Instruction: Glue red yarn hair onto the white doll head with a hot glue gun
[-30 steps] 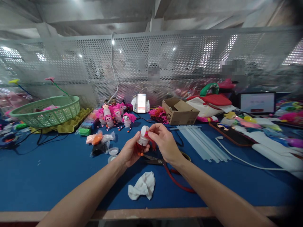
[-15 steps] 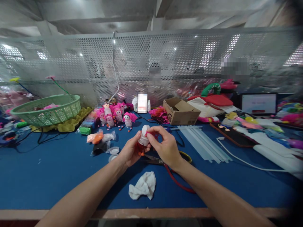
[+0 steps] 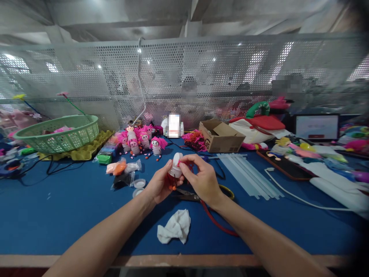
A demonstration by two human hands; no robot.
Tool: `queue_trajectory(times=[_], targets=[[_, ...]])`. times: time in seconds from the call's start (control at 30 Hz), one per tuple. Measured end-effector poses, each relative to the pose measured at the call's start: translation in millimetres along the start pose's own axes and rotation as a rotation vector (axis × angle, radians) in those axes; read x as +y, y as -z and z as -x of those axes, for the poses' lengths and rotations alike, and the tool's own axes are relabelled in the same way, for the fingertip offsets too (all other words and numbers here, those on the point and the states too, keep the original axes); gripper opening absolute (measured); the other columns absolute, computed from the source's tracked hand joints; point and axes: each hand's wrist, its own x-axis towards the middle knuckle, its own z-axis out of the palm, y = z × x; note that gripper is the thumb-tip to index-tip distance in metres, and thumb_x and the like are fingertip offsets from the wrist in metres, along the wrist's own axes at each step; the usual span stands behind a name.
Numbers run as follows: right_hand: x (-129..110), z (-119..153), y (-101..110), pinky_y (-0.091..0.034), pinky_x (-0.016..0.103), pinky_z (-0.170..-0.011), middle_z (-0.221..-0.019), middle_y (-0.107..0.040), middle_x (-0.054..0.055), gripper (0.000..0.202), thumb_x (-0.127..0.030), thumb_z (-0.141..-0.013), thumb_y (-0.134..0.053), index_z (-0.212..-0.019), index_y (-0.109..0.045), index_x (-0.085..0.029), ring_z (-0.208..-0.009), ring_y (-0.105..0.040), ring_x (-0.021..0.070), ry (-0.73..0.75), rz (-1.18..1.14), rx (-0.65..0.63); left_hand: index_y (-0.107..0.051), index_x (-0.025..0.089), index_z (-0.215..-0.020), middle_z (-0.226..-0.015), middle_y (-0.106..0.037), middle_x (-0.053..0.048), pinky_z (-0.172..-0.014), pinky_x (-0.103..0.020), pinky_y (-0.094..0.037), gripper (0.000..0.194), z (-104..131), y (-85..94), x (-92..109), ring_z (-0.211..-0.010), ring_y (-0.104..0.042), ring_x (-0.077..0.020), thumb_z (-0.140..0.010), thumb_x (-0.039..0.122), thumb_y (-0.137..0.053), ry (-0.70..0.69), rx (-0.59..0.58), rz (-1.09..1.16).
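My left hand is closed around a small doll with a clear, white-topped body and orange beads hanging below it. At its upper right side, my right hand pinches a small pink bit against the white head. The fingers partly hide the doll. Beneath my hands lies a pair of scissors, its blades partly covered. Two clear round lids rest left of my left hand. A crumpled white tissue lies nearer the table edge.
Several pink-haired dolls stand behind small bags of coloured clay. A green basket sits at left. Farther right are pink yarn, a cardboard box, translucent strips and a white cable. A perforated metal screen rises behind.
The whole view has shifted very slightly. Both hands keep almost the same hold on the doll; nothing else has visibly moved.
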Motion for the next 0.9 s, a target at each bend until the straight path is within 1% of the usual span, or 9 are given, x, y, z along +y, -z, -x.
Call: queue_trajectory(times=[0.2,0.3,0.4,0.47,0.53,0.6,0.67,0.83,0.9], targets=[[0.2,-0.3,-1.4,-0.046,0.025,-0.068,-0.076,-0.063,0.001,0.006,-0.017,-0.076,-0.052,-0.077,-0.057,-0.019,-0.071,-0.058,0.0134,-0.007,-0.003,0.001,-0.063,0.010,-0.079,-0.062,-0.064,-0.004,-0.050,-0.018,-0.048,0.029,-1.6,2.4,-1.4,-0.050,-0.059,-0.0096,-0.080,0.036,-0.050,-0.015,-0.013,0.005],[-0.9,-0.1,-1.1,-0.046,0.025,-0.069,-0.076,-0.062,0.001,0.006,-0.018,-0.076,-0.052,-0.078,-0.057,-0.019,-0.071,-0.058,0.0131,-0.027,-0.032,-0.008,-0.062,0.010,-0.079,-0.059,-0.063,-0.004,-0.045,-0.016,-0.046,0.030,-1.8,2.2,-0.5,-0.048,-0.058,-0.0096,-0.080,0.037,-0.049,-0.005,-0.022,-0.008],[-1.5,-0.7,0.2,-0.045,0.026,-0.072,-0.079,-0.061,0.001,0.005,-0.019,-0.076,-0.054,-0.080,-0.057,-0.020,-0.075,-0.058,0.0135,-0.047,-0.099,0.015,-0.062,0.010,-0.078,-0.057,-0.062,-0.005,-0.040,-0.015,-0.042,0.033,-1.4,2.0,0.7,-0.047,-0.058,-0.0100,-0.081,0.040,-0.046,0.004,-0.034,-0.023],[0.2,-2.1,0.5,-0.045,0.026,-0.072,-0.079,-0.060,0.001,0.007,-0.023,-0.075,-0.055,-0.082,-0.055,-0.020,-0.075,-0.057,0.0137,-0.113,-0.206,0.030,-0.062,0.010,-0.080,-0.058,-0.063,-0.005,-0.041,-0.015,-0.043,0.033,-1.0,2.0,1.0,-0.048,-0.059,-0.0099,-0.081,0.039,-0.046,-0.001,-0.023,-0.025],[3.9,-4.0,-0.1,-0.046,0.026,-0.067,-0.074,-0.059,0.000,0.010,-0.028,-0.076,-0.055,-0.081,-0.053,-0.020,-0.070,-0.057,0.0130,-0.243,-0.341,0.034,-0.063,0.010,-0.080,-0.059,-0.063,-0.005,-0.043,-0.015,-0.044,0.034,-0.7,2.0,0.9,-0.048,-0.059,-0.0097,-0.081,0.039,-0.046,-0.001,-0.002,-0.032],[8.3,-5.7,-1.4,-0.045,0.025,-0.061,-0.069,-0.058,-0.002,0.015,-0.033,-0.075,-0.056,-0.077,-0.053,-0.019,-0.063,-0.056,0.0119,-0.385,-0.460,0.033,-0.063,0.009,-0.079,-0.059,-0.063,-0.006,-0.041,-0.015,-0.043,0.035,-0.5,2.0,0.6,-0.048,-0.058,-0.0100,-0.081,0.040,-0.045,0.013,0.012,-0.050],[11.2,-6.7,-2.5,-0.044,0.024,-0.058,-0.066,-0.058,-0.002,0.018,-0.036,-0.073,-0.058,-0.074,-0.053,-0.019,-0.059,-0.055,0.0109,-0.472,-0.536,0.034,-0.063,0.009,-0.078,-0.059,-0.063,-0.006,-0.040,-0.015,-0.042,0.035,-0.4,1.8,0.2,-0.048,-0.058,-0.0102,-0.081,0.040,-0.045,0.018,0.024,-0.057],[9.4,-6.7,-3.0,-0.040,0.021,-0.053,-0.060,-0.056,-0.004,0.018,-0.033,-0.069,-0.063,-0.069,-0.054,-0.018,-0.055,-0.051,0.0088,-0.494,-0.582,0.016,-0.062,0.009,-0.080,-0.061,-0.063,-0.006,-0.047,-0.017,-0.047,0.032,-0.3,-0.5,-0.5,-0.050,-0.058,-0.0101,-0.080,0.038,-0.048,-0.006,0.028,-0.042],[7.9,-6.6,-2.9,-0.038,0.020,-0.049,-0.057,-0.055,-0.005,0.017,-0.032,-0.068,-0.064,-0.067,-0.054,-0.018,-0.052,-0.048,0.0079,-0.503,-0.581,-0.003,-0.062,0.009,-0.081,-0.061,-0.063,-0.006,-0.045,-0.017,-0.046,0.031,-0.1,-1.5,-0.5,-0.049,-0.058,-0.0101,-0.081,0.037,-0.047,-0.013,0.025,-0.041]])
